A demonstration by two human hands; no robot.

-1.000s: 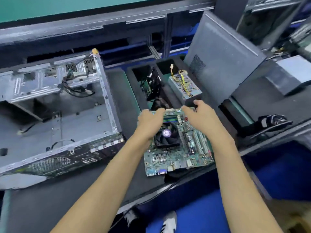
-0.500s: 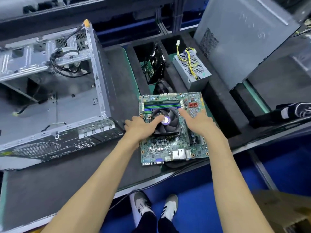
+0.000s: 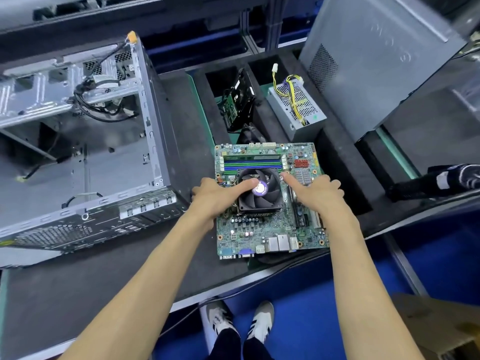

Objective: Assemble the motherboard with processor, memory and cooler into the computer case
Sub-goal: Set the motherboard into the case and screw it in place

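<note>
A green motherboard (image 3: 270, 229) lies in front of me on the dark bench, with a black cooler fan (image 3: 259, 189) at its middle and memory sticks (image 3: 252, 162) along its far side. My left hand (image 3: 218, 196) grips the board's left edge, thumb lying on the fan. My right hand (image 3: 317, 192) holds the right part of the board, thumb pointing at the fan's corner and fingers curled over the right edge. The open metal computer case (image 3: 85, 157) lies on its side to the left, with loose black cables inside.
Behind the board, black foam slots hold a hard drive (image 3: 237, 102) and a power supply (image 3: 296, 105) with yellow wires. A grey case side panel (image 3: 376, 61) leans at the back right. A dark glove (image 3: 446, 178) lies at the right. The bench edge (image 3: 233, 289) runs just above my shoes.
Both hands slid from the board's far edge to its left and right sides, thumbs now at the fan. The board looks closer to me; the camera has tilted further down.
</note>
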